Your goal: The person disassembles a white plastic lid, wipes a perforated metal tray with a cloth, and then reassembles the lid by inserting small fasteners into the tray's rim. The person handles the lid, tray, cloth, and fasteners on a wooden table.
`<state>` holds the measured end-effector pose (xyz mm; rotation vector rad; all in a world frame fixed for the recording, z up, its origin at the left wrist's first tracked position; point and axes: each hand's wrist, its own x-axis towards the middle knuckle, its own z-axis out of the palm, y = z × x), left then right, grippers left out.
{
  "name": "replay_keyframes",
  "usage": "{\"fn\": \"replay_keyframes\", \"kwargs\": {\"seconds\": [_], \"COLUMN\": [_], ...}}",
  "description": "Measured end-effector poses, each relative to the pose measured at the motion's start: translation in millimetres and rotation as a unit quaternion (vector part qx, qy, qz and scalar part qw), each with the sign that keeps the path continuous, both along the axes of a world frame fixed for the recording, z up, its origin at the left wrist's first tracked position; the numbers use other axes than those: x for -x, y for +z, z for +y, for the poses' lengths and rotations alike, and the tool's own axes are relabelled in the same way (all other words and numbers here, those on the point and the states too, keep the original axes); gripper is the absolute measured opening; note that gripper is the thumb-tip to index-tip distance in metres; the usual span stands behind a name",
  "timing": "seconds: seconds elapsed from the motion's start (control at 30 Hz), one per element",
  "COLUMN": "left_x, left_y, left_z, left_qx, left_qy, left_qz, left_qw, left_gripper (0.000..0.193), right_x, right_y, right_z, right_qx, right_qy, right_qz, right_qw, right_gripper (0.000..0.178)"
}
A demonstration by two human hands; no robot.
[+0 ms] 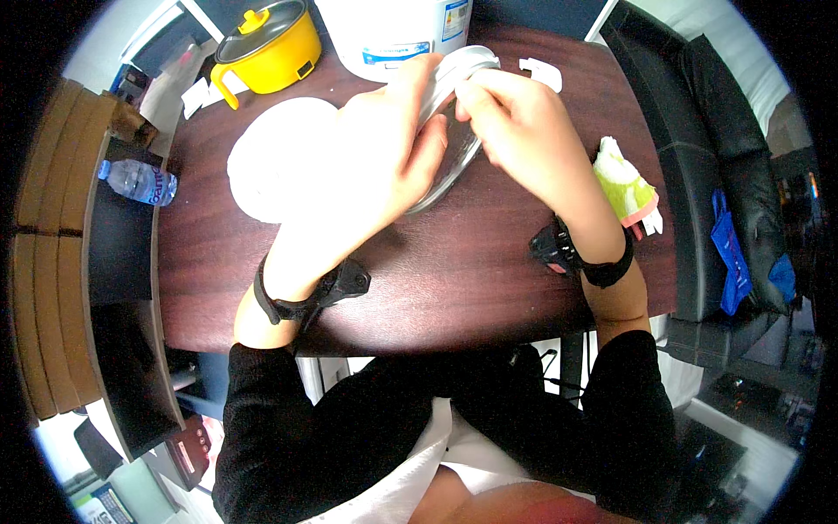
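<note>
My left hand (380, 144) is closed around the edge of a round, see-through lid (448, 185), its thumb on the near side and its fingers behind. The lid is tilted up above the table, and a whitish rim piece (471, 59) shows along its top. My right hand (515, 113) pinches the lid's upper edge with thumb and forefinger. What lies right under those fingertips is hidden. Beside my left hand is a round white thing (271, 166), too bright to make out, partly covered by the hand.
A yellow electric pot (271, 57) with a lid and a white tub (393, 31) stand at the back of the brown table (489, 279). A small white piece (543, 74) and a crumpled green-and-white packet (624, 183) lie right. A water bottle (140, 182) is at left.
</note>
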<state>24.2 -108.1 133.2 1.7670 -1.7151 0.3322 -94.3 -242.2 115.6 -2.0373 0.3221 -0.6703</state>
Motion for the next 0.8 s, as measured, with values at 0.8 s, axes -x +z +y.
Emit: {"fn": "replay_keyframes", "kwargs": {"seconds": [0.8], "left_x": [-5], "left_y": [8], "left_z": [11], "left_qx": [-0.059], "left_qy": [0.030], "left_qz": [-0.017], "left_qw": [0.998], "left_gripper": [0.044], "right_x": [13], "right_y": [11], "right_z": [9], "right_qx": [0.331], "right_qy": [-0.142], "right_qz": [-0.025], "right_qw": [0.933], "right_gripper": [0.012]}}
